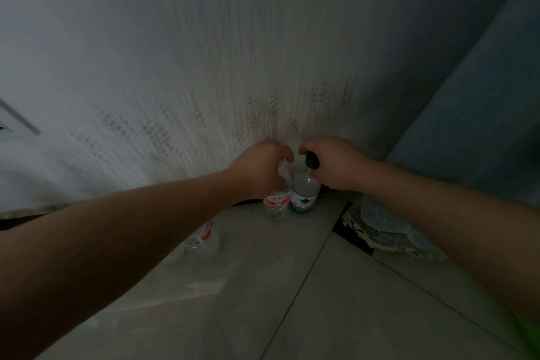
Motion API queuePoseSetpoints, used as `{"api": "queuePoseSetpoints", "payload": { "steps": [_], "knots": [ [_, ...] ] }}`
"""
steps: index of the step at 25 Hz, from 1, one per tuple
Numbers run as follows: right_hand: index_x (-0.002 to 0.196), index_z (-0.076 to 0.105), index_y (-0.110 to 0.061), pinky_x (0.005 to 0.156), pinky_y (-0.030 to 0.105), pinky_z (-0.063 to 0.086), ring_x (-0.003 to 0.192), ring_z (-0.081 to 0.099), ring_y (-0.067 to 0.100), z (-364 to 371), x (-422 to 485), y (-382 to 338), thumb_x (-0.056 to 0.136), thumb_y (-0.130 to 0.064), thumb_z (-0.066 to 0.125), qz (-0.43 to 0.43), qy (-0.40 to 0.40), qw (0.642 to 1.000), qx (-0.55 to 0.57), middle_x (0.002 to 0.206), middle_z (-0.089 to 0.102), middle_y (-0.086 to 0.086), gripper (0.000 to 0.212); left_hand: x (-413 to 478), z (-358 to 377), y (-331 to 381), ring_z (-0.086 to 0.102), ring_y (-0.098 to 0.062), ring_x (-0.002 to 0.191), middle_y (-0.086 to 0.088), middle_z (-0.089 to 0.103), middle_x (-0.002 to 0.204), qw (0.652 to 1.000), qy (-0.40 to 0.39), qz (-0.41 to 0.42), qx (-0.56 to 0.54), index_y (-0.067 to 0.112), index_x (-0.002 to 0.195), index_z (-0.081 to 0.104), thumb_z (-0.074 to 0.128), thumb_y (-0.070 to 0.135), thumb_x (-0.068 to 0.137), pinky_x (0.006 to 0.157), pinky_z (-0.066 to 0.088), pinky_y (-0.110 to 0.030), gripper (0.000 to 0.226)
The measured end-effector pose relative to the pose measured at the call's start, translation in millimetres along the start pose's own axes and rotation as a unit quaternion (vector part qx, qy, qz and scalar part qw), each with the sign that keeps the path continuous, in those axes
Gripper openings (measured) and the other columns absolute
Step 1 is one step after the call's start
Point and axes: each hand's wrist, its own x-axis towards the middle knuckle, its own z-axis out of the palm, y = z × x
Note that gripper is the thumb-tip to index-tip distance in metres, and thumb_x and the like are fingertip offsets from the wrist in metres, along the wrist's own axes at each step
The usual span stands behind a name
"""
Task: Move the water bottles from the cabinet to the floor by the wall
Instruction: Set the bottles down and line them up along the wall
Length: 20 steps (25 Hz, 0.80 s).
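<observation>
Both arms are reaching forward and down toward the foot of the wall (204, 67). The left hand (260, 169) is curling its fingers and thumb round the top of a clear bottle with a red label (276, 204), and its cap is lying hidden under the palm. The right hand (333, 164) is gripping the neck of a bottle with a green label (304, 196), its fingers closing round the dark green cap (311, 161). The two bottles are standing upright side by side between the hands, just beside each other, on the tiled floor (292, 286) right against the wall. Whether their sides are touching is not clear.

Another clear bottle with a red label (204, 240) is showing below the left forearm, partly hidden by it, near the wall as well. Under the right forearm a patterned bag (377, 228) is lying on the floor. A blue-grey surface (482, 96) is rising to the right of the right hand.
</observation>
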Motion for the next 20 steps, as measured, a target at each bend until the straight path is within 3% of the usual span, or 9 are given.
{"api": "queuePoseSetpoints", "payload": {
  "steps": [7, 12, 20],
  "knots": [
    [0.137, 0.049, -0.019, 0.095, 0.034, 0.046, 0.118, 0.053, 0.025, -5.5, -1.4, -6.2, 0.081, -0.021, 0.07, 0.0, -0.018, 1.0, -0.014, 0.133, 0.055, 0.007, 0.06, -3.9, -5.0, -1.8, 0.058, -0.019, 0.102, -0.003, 0.06, 0.112, 0.999, 0.027, -0.002, -0.02, 0.019, 0.122, 0.062, 0.076, 0.034, 0.077, 0.079, 0.045, -0.028, 0.05],
    [0.138, 0.048, -0.019, 0.094, 0.031, 0.042, 0.12, 0.049, 0.024, -16.2, -4.1, -17.7, 0.082, -0.023, 0.069, -0.015, -0.006, 1.0, -0.021, 0.135, 0.052, 0.007, 0.06, -18.6, -23.3, -4.2, 0.056, -0.017, 0.11, 0.0, 0.058, 0.123, 0.997, 0.06, -0.023, -0.03, 0.021, 0.13, 0.055, 0.076, 0.037, 0.078, 0.09, 0.048, -0.032, 0.059],
    [0.136, 0.048, -0.019, 0.1, 0.033, 0.04, 0.123, 0.048, 0.025, -36.0, -10.0, -54.4, 0.08, -0.028, 0.072, -0.061, 0.024, 0.997, -0.033, 0.134, 0.051, 0.006, 0.062, -65.2, -56.6, -30.6, 0.055, -0.011, 0.107, 0.008, 0.056, 0.125, 0.996, 0.06, -0.06, -0.013, 0.029, 0.133, 0.051, 0.076, 0.048, 0.074, 0.091, 0.05, -0.033, 0.067]
  ]
}}
